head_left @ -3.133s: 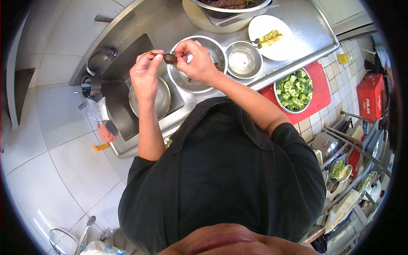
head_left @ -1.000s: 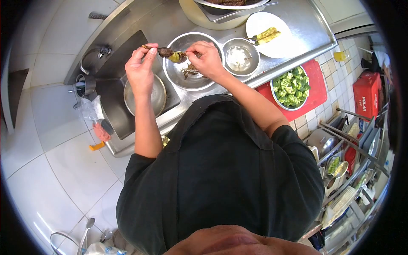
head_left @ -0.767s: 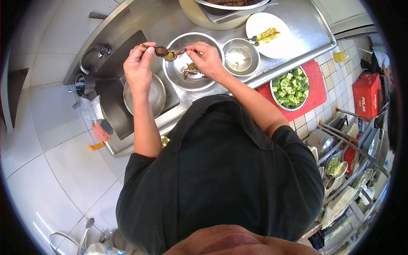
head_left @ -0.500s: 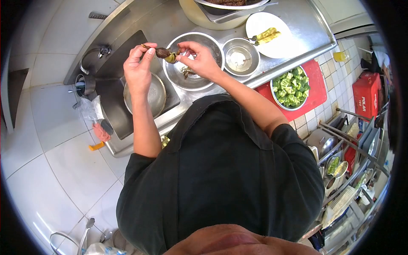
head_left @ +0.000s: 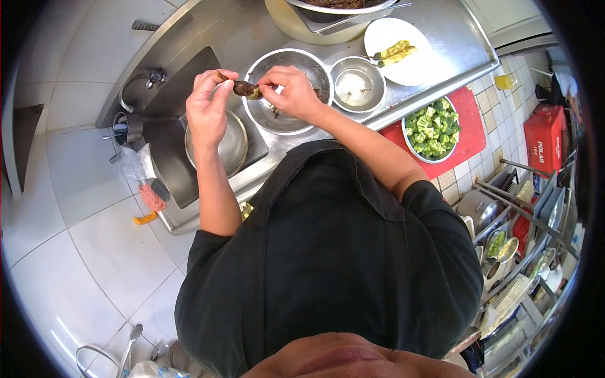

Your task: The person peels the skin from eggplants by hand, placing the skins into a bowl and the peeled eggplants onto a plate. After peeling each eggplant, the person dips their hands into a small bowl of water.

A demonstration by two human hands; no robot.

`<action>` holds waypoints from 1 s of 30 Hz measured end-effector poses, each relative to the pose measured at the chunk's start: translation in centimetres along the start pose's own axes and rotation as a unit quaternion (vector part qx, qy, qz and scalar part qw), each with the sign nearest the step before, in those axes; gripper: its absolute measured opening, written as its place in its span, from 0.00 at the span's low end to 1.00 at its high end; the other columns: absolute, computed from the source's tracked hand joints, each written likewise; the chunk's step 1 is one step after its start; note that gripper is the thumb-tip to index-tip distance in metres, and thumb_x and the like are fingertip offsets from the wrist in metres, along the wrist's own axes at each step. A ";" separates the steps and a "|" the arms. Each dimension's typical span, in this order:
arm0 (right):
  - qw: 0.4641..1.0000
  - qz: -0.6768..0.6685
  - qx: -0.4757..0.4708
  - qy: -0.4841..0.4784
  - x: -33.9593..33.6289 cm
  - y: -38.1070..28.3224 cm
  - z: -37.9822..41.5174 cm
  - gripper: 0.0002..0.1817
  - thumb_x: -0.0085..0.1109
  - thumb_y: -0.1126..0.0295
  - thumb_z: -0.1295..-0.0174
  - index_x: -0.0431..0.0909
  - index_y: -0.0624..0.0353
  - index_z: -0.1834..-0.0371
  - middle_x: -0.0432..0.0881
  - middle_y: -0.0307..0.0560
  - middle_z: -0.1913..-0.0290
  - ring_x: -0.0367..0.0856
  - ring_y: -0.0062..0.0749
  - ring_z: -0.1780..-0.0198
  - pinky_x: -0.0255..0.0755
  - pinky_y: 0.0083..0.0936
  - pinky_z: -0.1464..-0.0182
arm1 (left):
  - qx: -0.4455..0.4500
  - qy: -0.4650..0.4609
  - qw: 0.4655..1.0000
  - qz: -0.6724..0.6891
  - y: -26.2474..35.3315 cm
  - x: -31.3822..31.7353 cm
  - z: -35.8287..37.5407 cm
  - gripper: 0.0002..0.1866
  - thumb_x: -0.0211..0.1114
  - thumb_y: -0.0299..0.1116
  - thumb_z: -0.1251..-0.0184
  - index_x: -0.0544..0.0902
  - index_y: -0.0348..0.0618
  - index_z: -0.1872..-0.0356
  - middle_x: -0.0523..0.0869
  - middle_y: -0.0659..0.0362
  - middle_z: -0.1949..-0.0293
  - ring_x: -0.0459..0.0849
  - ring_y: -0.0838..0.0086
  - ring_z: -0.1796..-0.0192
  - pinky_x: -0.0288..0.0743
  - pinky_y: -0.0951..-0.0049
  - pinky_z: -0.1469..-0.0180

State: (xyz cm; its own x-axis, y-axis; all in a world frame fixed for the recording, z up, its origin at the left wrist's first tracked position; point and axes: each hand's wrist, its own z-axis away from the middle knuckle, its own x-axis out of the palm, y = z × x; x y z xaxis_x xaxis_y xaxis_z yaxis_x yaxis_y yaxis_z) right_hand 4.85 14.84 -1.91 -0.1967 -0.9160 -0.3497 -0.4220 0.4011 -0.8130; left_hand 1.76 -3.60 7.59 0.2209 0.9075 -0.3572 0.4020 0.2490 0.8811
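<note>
Over a steel bowl [head_left: 287, 129] I hold a small roasted eggplant [head_left: 246, 89], its skin dark and charred with a greenish-yellow patch showing. My left hand [head_left: 208, 104] pinches its stem end between thumb and fingers. At the other end, the fingers of my right hand [head_left: 291, 91] are pressed together on the peel. Dark scraps of skin [head_left: 275, 112] lie inside the bowl. To the right, a white plate [head_left: 413, 69] bears peeled yellow-green eggplants [head_left: 397, 53] with their stems on.
A smaller steel bowl [head_left: 358, 83] with some liquid stands beside the big one. At left is a sink [head_left: 173, 151] holding a round pan [head_left: 228, 142]. Broccoli [head_left: 432, 129] fills a bowl on a red board [head_left: 469, 120]. A pan of dark pieces [head_left: 343, 5] sits at the back.
My right hand has closed in on the eggplant's lower end, its fingers now gathered there. The eggplant has shifted slightly down, and less yellow flesh shows.
</note>
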 end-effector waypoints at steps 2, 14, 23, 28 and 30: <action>1.000 -0.007 0.028 -0.004 0.2 -0.2 0.1 0.07 0.63 0.70 0.39 0.85 0.63 0.63 0.85 0.49 0.67 0.84 0.36 0.64 0.75 0.29 0.59 | 0.005 -0.003 1.000 -0.020 0.2 -0.2 0.1 0.05 0.64 0.23 0.33 0.87 0.38 0.61 0.86 0.61 0.60 0.78 0.74 0.51 0.70 0.72 0.44; 0.961 -0.128 0.241 0.043 1.0 3.0 2.2 0.12 0.63 0.66 0.35 0.85 0.64 0.57 0.84 0.46 0.72 0.76 0.20 0.72 0.73 0.22 0.65 | -0.005 0.083 0.994 0.077 -1.3 -0.8 0.3 0.05 0.63 0.22 0.30 0.85 0.37 0.58 0.84 0.62 0.57 0.77 0.80 0.53 0.69 0.78 0.46; 0.968 0.159 0.196 0.004 -0.2 9.4 4.4 0.09 0.57 0.70 0.38 0.86 0.62 0.64 0.86 0.60 0.60 0.84 0.57 0.58 0.77 0.44 0.51 | 0.006 0.135 0.986 0.095 -0.5 -3.0 -0.9 0.08 0.63 0.24 0.29 0.85 0.35 0.53 0.85 0.62 0.54 0.79 0.81 0.51 0.70 0.79 0.44; 0.931 0.298 0.182 -0.104 -0.7 10.3 4.3 0.10 0.54 0.72 0.42 0.86 0.61 0.67 0.85 0.58 0.60 0.84 0.52 0.55 0.74 0.45 0.47 | 0.040 0.163 0.980 0.105 1.0 -4.8 -2.4 0.08 0.64 0.24 0.29 0.85 0.33 0.53 0.86 0.61 0.55 0.79 0.81 0.52 0.70 0.80 0.45; 0.912 0.353 0.135 -0.157 -0.7 10.2 4.2 0.10 0.54 0.71 0.43 0.87 0.60 0.67 0.85 0.55 0.60 0.83 0.48 0.53 0.73 0.43 0.46 | 0.054 0.152 0.982 0.094 1.2 -5.1 -2.8 0.08 0.63 0.24 0.29 0.85 0.33 0.53 0.86 0.61 0.56 0.79 0.82 0.53 0.69 0.80 0.45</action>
State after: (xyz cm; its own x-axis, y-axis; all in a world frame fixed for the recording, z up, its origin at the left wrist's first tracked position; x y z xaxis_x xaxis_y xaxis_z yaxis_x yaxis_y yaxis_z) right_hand 4.43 19.55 -11.91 -0.0547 -0.4058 -0.9123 -0.0461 0.9137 -0.4037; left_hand -1.36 -6.93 11.36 0.0306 0.9973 -0.0668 0.4746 0.0443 0.8791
